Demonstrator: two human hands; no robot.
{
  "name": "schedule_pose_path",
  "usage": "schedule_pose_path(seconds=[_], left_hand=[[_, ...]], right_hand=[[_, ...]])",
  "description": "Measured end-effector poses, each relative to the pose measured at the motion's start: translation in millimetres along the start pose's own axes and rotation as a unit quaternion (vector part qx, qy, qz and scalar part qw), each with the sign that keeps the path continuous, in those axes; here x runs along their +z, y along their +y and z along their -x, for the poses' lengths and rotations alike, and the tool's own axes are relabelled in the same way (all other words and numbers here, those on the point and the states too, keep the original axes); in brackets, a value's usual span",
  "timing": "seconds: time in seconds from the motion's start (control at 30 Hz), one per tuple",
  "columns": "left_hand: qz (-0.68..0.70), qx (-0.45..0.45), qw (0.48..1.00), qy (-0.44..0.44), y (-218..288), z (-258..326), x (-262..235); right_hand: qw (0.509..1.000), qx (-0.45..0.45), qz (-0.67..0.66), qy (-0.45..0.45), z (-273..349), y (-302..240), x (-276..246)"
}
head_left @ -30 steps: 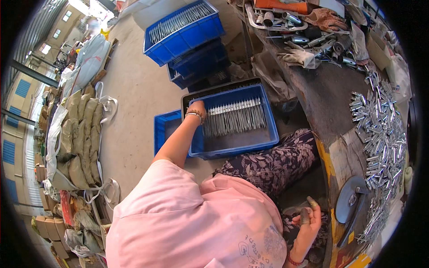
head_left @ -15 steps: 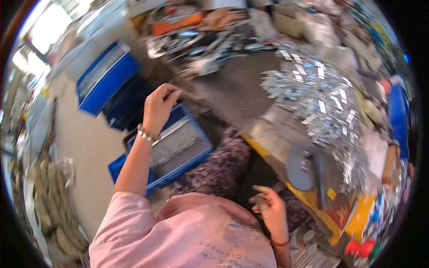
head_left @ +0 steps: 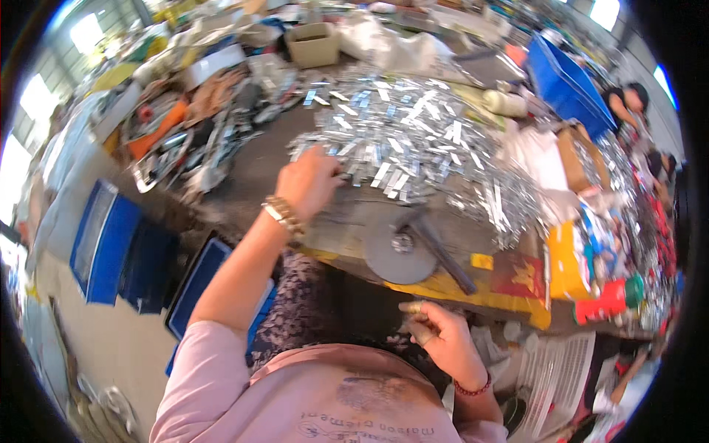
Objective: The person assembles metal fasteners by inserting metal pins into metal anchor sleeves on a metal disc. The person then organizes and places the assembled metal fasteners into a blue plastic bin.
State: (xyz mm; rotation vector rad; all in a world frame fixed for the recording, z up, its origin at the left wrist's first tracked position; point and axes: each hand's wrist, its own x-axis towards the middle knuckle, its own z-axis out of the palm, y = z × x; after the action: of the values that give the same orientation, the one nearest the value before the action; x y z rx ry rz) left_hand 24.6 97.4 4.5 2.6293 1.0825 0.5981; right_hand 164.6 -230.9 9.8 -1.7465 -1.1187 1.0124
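Your workbench (head_left: 281, 166) filled most of the view, cluttered from edge to edge, and the biggest thing on it was the heap of small bright metal strips (head_left: 421, 148) spread across its middle. A second before, you had been turned the other way: your left arm reached down into the blue crate (head_left: 196, 284) on the floor beside you, where strips lay in a row. Half a second later your head was swinging round and that arm was lifting away from the crate. By this moment the crate sat low at your left, out of reach, and the work had moved up to the bench.

Your left hand (head_left: 309, 179) lay on the near left edge of the heap, fingers spread and curled down onto the strips, touching them. I could not tell whether it had actually closed on any strip.

Nearer to you, a grey round disc (head_left: 399, 255) with a dark bar across it rested at the bench's front edge, just beside the heap.

Your right hand (head_left: 436, 332) stayed low by your lap, below the bench edge, much where it was in the earlier frames. Its fingers were loosely curled, and whether they held something small I could not tell.
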Motion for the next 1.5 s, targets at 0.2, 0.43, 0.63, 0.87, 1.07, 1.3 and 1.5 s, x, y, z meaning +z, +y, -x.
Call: schedule_pose_path(seconds=[0.2,0.43,0.63,0.87,1.07,1.3,1.5], left_hand=[[0.082,0.057,0.994,0.045,3,13,-8],[0.158,0.119,0.980,-0.018,54,58,-26],[0.122,0.182,0.976,-0.014,78,75,-17],[0.161,0.161,0.974,-0.013,66,83,-9],[0.186,0.155,0.970,-0.010,57,86,-2],[0.179,0.177,0.968,0.007,55,88,0],[0.175,0.172,0.969,0.015,54,91,1]], right_hand=[[0.922,-0.146,0.210,0.292,-21,2,-60],[0.808,-0.130,0.464,0.340,-56,34,-120],[0.831,-0.070,0.413,0.366,-95,41,-122],[0.814,-0.042,0.469,0.341,-79,43,-129],[0.911,-0.102,0.290,0.275,-49,-14,-91],[0.865,-0.318,0.364,0.133,-72,-22,-24],[0.860,-0.310,0.390,0.108,-76,-20,-21]])
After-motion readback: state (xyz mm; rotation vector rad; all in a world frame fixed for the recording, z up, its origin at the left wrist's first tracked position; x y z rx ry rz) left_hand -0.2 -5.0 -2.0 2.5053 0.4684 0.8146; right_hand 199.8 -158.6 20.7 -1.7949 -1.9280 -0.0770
